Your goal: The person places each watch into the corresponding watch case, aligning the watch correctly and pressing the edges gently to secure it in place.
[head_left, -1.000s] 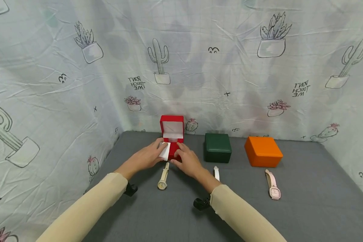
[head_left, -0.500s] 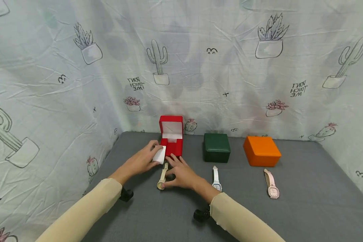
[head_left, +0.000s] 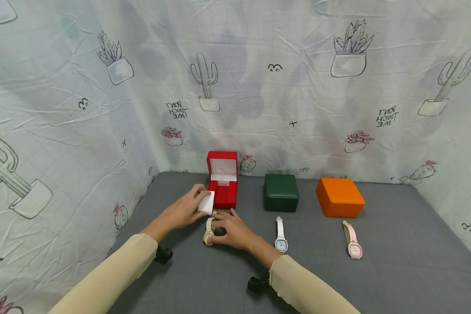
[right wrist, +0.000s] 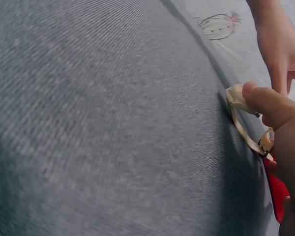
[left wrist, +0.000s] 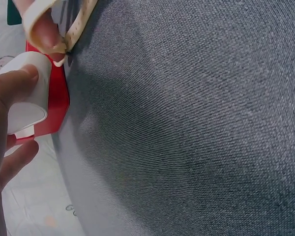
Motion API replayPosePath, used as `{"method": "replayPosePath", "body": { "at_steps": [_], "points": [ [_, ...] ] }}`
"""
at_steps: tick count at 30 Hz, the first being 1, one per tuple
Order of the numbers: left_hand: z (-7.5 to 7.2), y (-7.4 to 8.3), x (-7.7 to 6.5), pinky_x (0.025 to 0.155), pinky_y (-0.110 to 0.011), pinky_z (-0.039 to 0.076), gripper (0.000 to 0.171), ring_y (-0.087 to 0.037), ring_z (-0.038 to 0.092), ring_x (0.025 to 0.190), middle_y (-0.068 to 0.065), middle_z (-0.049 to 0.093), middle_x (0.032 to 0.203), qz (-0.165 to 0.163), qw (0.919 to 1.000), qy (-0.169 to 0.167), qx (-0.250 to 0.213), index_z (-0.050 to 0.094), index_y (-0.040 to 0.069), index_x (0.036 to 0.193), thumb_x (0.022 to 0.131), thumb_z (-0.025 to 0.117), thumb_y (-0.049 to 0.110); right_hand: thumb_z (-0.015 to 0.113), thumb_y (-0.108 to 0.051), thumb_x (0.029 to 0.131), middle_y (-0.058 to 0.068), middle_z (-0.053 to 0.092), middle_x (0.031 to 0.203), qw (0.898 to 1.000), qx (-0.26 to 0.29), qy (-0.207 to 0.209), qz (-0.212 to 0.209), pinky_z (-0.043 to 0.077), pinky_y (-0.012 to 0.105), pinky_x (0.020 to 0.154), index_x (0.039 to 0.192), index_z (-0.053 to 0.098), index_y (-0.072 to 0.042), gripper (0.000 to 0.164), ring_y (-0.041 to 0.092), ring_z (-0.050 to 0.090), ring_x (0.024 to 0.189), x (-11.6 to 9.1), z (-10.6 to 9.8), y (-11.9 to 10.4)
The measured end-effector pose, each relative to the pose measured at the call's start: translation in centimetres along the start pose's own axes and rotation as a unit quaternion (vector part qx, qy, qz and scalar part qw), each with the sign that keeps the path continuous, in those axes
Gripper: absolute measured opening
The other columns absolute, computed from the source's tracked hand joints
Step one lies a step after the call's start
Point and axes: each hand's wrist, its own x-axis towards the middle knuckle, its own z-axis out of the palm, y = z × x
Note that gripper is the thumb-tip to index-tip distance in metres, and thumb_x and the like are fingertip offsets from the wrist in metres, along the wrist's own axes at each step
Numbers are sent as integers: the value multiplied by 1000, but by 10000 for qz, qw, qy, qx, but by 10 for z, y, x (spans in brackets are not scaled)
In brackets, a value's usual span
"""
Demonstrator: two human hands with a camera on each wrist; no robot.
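My left hand [head_left: 182, 210] pinches a small white watch cushion [head_left: 206, 203] between thumb and fingers, just in front of the red watch box [head_left: 225, 199]. That box stands with its lid up. In the left wrist view the cushion [left wrist: 25, 112] shows a rounded, smooth side with the thumb across it. My right hand [head_left: 234, 230] grips a cream wristwatch [head_left: 208, 237], thumb at the watch head. The right wrist view shows the watch [right wrist: 235, 101] with its strap looping down toward the buckle, its head raised off the cloth. Fingers hide part of the strap.
A closed green box [head_left: 281, 192] and a closed orange box [head_left: 339, 197] stand to the right of the red one. Before them lie a white watch [head_left: 281, 244] and a pink watch [head_left: 354, 250] on the grey cloth [head_left: 204, 283]. A patterned curtain [head_left: 259, 87] hangs behind.
My left hand has drawn the white cushion out of the red box toward the front left. The right hand left the box, came down to the cream watch and lifted its head.
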Motion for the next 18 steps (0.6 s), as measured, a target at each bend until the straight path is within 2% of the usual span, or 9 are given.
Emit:
{"method": "replayPosePath", "body": {
  "at_steps": [8, 11, 14, 18],
  "points": [
    [0, 0, 4, 89, -38, 56, 64, -22, 57, 106, -10, 43, 133, -16, 9999, 91, 47, 48, 13, 135, 81, 79, 27, 70, -37, 88, 7, 61, 132, 9950, 837, 540, 93, 20, 60, 117, 129, 63, -13, 49, 22, 52, 129, -3, -13, 2],
    [0, 1, 6, 88, -37, 56, 64, -21, 56, 106, -9, 42, 132, 14, 9999, 165, -27, 48, 12, 135, 81, 79, 28, 71, -34, 88, 7, 63, 128, 9912, 1049, 808, 49, 34, 52, 113, 127, 64, -11, 46, 22, 56, 122, -4, -17, 7],
    [0, 2, 9, 89, -37, 56, 65, -21, 55, 106, -9, 42, 133, 5, 9997, 231, -124, 47, 12, 136, 81, 78, 28, 72, -30, 87, 8, 64, 124, 9857, 1235, 1149, -29, 48, 44, 102, 122, 67, -10, 41, 21, 60, 115, -6, -19, 13],
    [-2, 6, 13, 92, -38, 55, 65, -22, 54, 108, -10, 41, 134, -43, 9994, 290, -192, 47, 12, 136, 81, 79, 28, 72, -29, 87, 5, 65, 121, 9782, 1467, 1469, 91, 50, 41, 98, 119, 68, -10, 37, 19, 62, 112, -8, -25, 20]
  ]
}}
